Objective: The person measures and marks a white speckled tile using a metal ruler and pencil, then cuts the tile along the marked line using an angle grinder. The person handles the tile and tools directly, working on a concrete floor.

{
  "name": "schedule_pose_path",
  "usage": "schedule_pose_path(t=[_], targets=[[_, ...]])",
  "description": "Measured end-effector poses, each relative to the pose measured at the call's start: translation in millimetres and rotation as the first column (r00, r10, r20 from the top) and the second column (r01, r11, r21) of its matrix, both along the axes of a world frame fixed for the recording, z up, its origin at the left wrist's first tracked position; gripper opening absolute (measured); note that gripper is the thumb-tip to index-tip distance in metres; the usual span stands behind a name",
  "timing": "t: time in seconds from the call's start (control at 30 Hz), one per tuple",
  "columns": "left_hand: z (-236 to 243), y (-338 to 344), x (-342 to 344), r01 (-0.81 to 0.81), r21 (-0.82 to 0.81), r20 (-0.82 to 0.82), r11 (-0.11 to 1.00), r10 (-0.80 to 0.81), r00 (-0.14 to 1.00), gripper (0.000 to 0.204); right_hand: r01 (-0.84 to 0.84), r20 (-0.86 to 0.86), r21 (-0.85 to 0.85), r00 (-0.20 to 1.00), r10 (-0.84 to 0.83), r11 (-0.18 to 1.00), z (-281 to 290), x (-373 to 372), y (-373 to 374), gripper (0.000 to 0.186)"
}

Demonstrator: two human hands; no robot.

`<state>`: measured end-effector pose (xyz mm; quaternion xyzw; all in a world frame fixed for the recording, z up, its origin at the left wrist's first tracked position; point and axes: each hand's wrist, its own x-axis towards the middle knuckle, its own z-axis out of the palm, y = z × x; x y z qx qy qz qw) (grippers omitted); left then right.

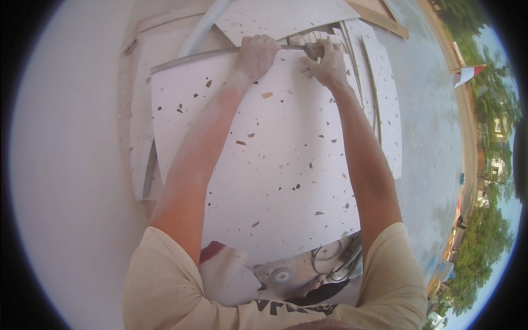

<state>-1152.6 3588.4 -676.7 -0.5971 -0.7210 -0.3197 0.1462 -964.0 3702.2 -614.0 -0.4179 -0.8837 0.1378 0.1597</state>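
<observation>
Both my arms reach across a white speckled board (275,143). My left hand (257,58) is closed over its far edge and a long, thin metal strip (184,62) that looks like a tape or rule lying along that edge. To its right, my right hand (327,63) grips a small dark, dusty tool (313,51) at the strip's end, thumb toward the middle; what exactly the tool is I cannot make out. A pale, rough piece (302,39) lies just beyond it.
Other speckled boards (280,16) are stacked beneath and around, with wooden planks (379,25) at the back right and a pale bar (201,30) at the back left. Concrete ground (429,137) stretches right toward trees (484,242) and a small flag (467,74).
</observation>
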Motion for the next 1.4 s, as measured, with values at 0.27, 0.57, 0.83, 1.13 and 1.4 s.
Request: schedule_pose_path(t=[0.27,0.57,0.83,1.13,1.4], targets=[[63,-112,27,-0.018,0.054,-0.104,0.998,0.024,0.994,0.016,-0.043,0.049,-0.175,0.997,0.052,0.984,51,15,-116,0.083],[36,-320,-123,-0.667,-0.094,0.337,0.739,0.655,0.677,0.038,0.032,0.010,-0.150,0.999,-0.031,0.988,50,135,-152,0.076],[-35,-367,-133,-0.281,-0.669,0.289,0.688,0.589,0.754,0.056,0.167,0.204,-0.123,0.969,-0.140,0.978,91,313,-200,0.070],[-67,-377,-175,-0.521,-0.395,0.115,0.756,0.604,0.789,0.060,0.418,0.197,-0.196,0.903,-0.382,0.887,92,443,-271,0.067],[26,-381,-162,-0.477,-0.529,0.138,0.702,0.626,0.768,0.056,0.529,0.266,-0.319,0.846,-0.462,0.786,54,522,-359,0.069]])
